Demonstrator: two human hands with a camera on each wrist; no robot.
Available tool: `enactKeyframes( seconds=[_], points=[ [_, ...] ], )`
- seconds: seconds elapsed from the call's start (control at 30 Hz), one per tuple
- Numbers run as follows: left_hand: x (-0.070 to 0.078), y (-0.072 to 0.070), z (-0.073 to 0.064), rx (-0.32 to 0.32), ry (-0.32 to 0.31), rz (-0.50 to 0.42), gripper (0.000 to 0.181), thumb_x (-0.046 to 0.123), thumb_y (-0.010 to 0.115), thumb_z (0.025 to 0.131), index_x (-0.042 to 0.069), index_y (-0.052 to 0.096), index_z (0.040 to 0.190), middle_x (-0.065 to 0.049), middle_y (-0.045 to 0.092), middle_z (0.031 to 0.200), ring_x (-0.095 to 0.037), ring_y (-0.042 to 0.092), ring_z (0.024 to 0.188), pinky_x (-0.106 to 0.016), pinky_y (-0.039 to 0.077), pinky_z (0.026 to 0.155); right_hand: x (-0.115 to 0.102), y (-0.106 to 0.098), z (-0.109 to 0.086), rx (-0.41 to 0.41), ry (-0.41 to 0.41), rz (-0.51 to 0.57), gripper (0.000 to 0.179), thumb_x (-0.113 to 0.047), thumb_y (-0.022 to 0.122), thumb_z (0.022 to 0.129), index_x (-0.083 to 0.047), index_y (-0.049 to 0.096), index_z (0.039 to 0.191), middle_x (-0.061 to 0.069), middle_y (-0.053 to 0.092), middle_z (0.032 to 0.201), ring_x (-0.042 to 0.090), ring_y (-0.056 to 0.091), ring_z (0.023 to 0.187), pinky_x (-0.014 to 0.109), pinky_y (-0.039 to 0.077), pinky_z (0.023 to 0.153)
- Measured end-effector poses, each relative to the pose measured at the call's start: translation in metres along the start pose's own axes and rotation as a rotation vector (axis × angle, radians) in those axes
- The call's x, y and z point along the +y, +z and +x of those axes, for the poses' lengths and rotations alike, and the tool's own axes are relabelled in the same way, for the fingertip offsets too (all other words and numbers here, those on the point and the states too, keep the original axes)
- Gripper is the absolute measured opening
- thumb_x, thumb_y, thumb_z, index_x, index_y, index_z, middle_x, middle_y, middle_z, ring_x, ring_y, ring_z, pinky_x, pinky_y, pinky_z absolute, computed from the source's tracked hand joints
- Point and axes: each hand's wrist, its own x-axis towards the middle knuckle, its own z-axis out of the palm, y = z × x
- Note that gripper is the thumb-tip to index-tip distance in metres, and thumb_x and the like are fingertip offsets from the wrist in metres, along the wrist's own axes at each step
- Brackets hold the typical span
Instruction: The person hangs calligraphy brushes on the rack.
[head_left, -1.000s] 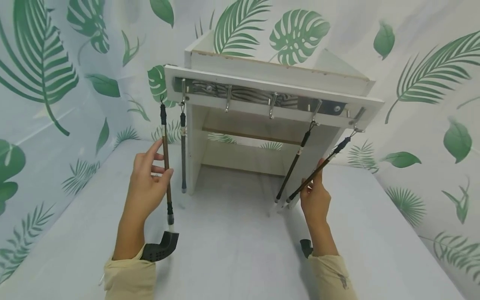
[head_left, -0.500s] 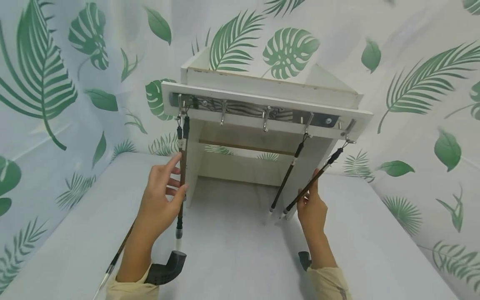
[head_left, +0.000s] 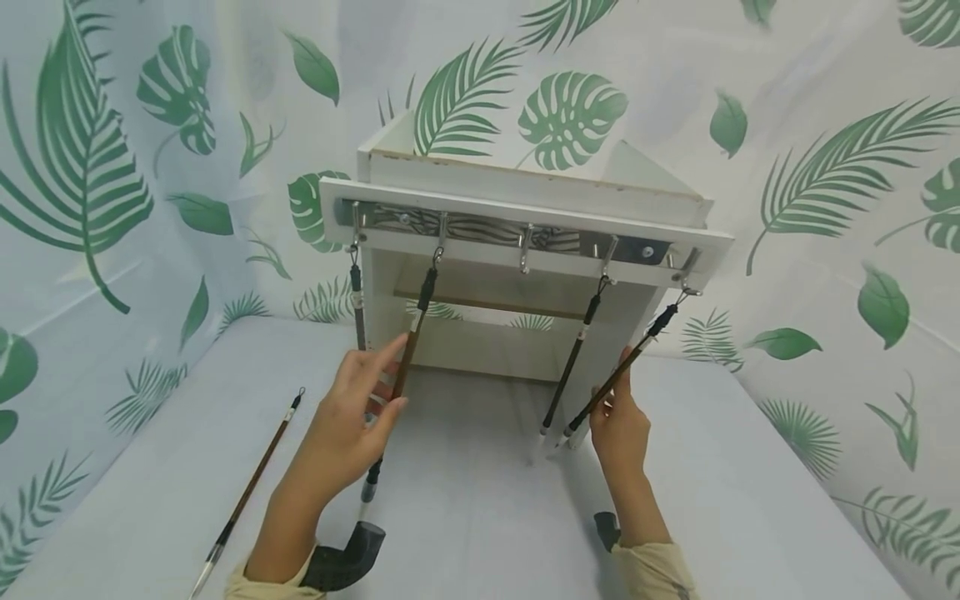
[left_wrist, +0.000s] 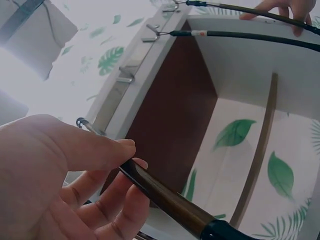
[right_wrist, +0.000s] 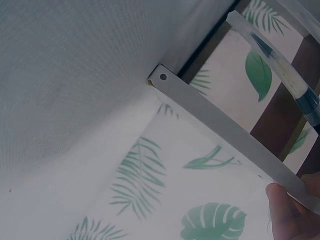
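Fingers (head_left: pixel 386 354) of the left hand (head_left: pixel 352 425) pinch a brown-handled calligraphy brush (head_left: pixel 401 371) hanging from the second metal hook (head_left: pixel 441 242) of the white wooden rack (head_left: pixel 525 225). The right hand (head_left: pixel 618 429) pinches the rightmost dark slanted brush (head_left: pixel 622 367); its bristle tip is hard to make out.
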Motion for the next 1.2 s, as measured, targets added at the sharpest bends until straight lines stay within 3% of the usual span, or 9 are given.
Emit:
enactKeyframes(
  seconds=[0.43,0.63,0.93,1.2],
  points=[
    [0.0008,-0.0018,-0.0026,-0.075,-0.076,-0.048,0.068,-0.003,0.061,0.082,0.011,0.033,0.141,-0.012,0.045,0.108,-0.013,0.055,0.080,-0.021,0.050,0.061,0.0009,0.0016,-0.0020,0.023,-0.043,-0.002,0.082,0.002,0.060,0.084,-0.023,0.014,0.147,0.026,0.065,0.091,0.039,0.066,0.068,0.046,0.052,0.051],
    [0.0006,-0.0014,-0.0027,-0.074,-0.084,-0.077,0.067,-0.001,0.061,0.084,0.013,0.031,0.142,-0.012,0.044,0.109,-0.012,0.055,0.081,-0.020,0.050,0.060,0.0014,0.0021,-0.0026,0.016,-0.040,0.028,0.083,0.005,0.059,0.082,-0.023,0.015,0.147,0.027,0.066,0.086,0.040,0.066,0.069,0.046,0.053,0.052],
    [-0.0008,0.0007,-0.0009,-0.021,-0.020,-0.064,0.066,-0.004,0.062,0.081,0.007,0.035,0.140,-0.011,0.048,0.105,-0.014,0.056,0.079,-0.021,0.050,0.059,-0.0007,0.0029,-0.0014,0.020,-0.034,0.033,0.084,0.007,0.057,0.082,-0.024,0.014,0.147,0.028,0.065,0.093,0.041,0.066,0.073,0.046,0.055,0.055],
    [-0.0006,0.0020,-0.0006,-0.033,-0.064,-0.059,0.065,-0.003,0.062,0.082,0.008,0.035,0.140,-0.011,0.047,0.106,-0.016,0.057,0.081,-0.024,0.051,0.061,0.0017,0.0034,-0.0016,0.035,-0.053,0.031,0.082,0.004,0.058,0.084,-0.022,0.014,0.147,0.029,0.063,0.098,0.042,0.065,0.073,0.045,0.054,0.054]
  ],
)
